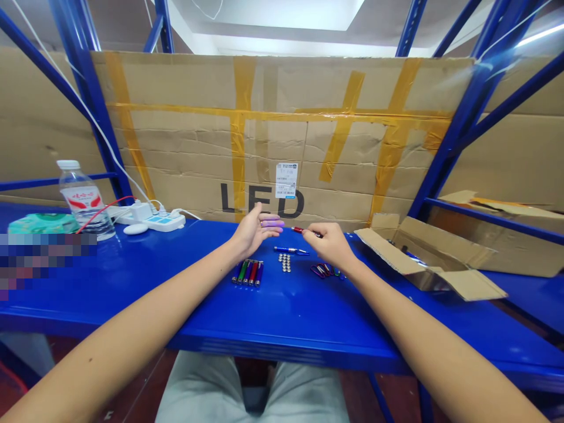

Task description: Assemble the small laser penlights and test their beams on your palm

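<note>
My right hand point(328, 239) is closed around a small red penlight point(297, 230), its front end pointing left. Purple light falls on the fingers of my left hand point(259, 228), which is held up with its fingers stretched out and nothing in it. Below the hands lies a blue penlight point(288, 250) with a clip at its right end. Several silver button cells point(284, 262) sit in rows under it. To their left, several coloured metal tubes point(248, 273) are lined up side by side. Coloured carabiners point(325, 270) lie near my right wrist, partly hidden by it.
An open cardboard box point(423, 258) stands at the right of the blue table point(273, 320). On the left are a water bottle point(86, 200), a white power strip point(163, 220) and a green packet point(42, 224). A large cardboard panel point(194, 153) rises behind the table.
</note>
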Demonstrator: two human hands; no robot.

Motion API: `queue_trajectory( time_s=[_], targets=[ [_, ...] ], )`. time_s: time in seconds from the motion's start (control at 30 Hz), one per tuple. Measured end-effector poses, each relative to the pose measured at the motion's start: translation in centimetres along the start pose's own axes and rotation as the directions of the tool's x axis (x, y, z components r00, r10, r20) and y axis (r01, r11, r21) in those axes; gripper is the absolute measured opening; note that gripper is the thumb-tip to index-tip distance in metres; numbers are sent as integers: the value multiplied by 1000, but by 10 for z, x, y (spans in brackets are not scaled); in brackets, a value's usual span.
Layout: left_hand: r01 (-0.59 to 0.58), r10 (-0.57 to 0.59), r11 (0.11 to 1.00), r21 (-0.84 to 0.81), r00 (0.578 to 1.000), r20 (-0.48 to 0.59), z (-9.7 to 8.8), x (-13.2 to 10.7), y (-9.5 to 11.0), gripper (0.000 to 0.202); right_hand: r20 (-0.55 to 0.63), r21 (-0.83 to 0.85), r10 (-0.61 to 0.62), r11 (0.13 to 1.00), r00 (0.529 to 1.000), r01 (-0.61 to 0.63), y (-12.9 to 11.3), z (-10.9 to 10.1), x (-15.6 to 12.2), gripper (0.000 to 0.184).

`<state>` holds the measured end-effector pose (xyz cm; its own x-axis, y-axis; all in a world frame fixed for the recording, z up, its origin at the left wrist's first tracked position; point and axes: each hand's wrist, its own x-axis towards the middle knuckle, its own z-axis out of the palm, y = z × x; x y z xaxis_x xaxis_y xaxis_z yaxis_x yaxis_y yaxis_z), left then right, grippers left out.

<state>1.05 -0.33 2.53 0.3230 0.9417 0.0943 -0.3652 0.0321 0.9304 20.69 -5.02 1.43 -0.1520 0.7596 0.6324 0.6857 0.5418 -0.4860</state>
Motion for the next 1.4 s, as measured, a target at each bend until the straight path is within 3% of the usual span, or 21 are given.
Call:
queue_trajectory(
  time_s=[0.17,0.5,0.73,0.9,1.1,1.4],
  targets=[
    [44,-38,989,-139,998,47,-5,1,4,67,21,15,7,1000,1000,-7,1,-4,2,32],
    [60,-48,995,-85,990,130,1,-3,-5,65,14,23,-31,999,999,31,-1,-1,0,28],
    [95,-80,994,-46,963,257,3,-4,-7,70,86,28,-58,998,995,55,5,4,-2,29],
    [79,-67,996,-38,967,247,3,-5,-7,70,84,34,-66,997,994,63,9,7,-1,29],
    [142,-123,989,-51,956,267,2,-5,-7,75,87,-14,-50,999,995,51,6,5,-1,27],
    [91,-79,991,-100,990,114,-1,0,-4,69,90,-74,-52,996,995,59,2,2,0,27]
  ],
)
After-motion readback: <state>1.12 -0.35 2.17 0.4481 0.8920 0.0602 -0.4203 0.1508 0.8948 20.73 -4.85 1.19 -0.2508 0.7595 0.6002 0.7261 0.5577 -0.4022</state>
